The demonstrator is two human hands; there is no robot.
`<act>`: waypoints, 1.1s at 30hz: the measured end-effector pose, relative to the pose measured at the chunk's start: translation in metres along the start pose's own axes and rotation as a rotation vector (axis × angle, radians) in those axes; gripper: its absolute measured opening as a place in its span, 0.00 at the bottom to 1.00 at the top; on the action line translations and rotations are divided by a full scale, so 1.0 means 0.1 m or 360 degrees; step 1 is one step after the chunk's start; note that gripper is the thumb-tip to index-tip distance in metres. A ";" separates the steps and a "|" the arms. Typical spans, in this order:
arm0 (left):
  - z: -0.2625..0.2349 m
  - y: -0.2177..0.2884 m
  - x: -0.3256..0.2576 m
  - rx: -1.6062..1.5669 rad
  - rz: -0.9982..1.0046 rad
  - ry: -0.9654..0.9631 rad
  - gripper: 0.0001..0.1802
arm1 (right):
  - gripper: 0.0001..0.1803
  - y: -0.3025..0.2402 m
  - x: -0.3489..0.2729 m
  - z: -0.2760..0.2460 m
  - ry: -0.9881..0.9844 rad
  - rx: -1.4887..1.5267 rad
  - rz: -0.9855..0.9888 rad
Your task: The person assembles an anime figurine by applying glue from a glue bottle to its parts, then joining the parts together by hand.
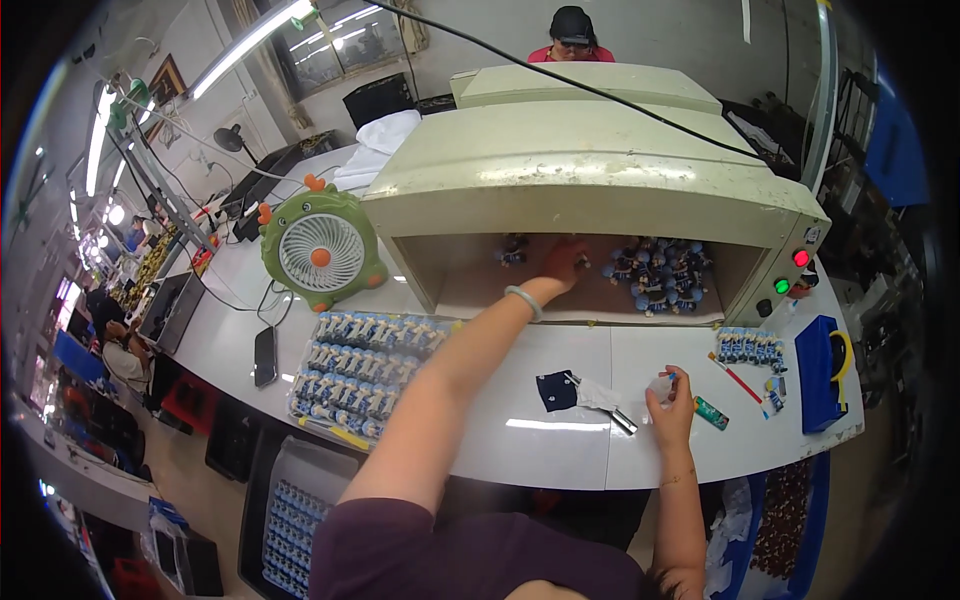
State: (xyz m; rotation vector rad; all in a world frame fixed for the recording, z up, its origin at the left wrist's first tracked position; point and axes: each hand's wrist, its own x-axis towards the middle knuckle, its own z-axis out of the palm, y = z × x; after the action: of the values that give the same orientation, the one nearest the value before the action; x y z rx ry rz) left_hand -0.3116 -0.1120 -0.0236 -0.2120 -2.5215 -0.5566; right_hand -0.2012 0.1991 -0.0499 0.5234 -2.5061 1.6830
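One green desk fan (320, 257) is standing behind a figurine tray (345, 436). White tabletop (505, 450) is lying open between tray and navy cloth (556, 391). Past the front edge of the cream machine (590, 180), the left hand (568, 262) is reaching inside, its fingers' hold impossible to tell, just left of clustered figurines (655, 272). Nearer the table edge, the right hand (676, 402) is pinching a small pale piece (661, 386).
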 end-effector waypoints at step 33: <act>-1.42 2.04 -2.41 -0.1756 -0.0568 -0.0133 0.28 | 0.14 -0.89 -0.99 0.24 -0.0986 0.1613 0.0038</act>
State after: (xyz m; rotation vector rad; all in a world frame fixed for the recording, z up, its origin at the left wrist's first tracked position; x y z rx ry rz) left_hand 0.0118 0.0025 0.0246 -0.1697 -2.0489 -2.0624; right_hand -0.0764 0.1705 -0.0052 1.2166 -1.6762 3.1125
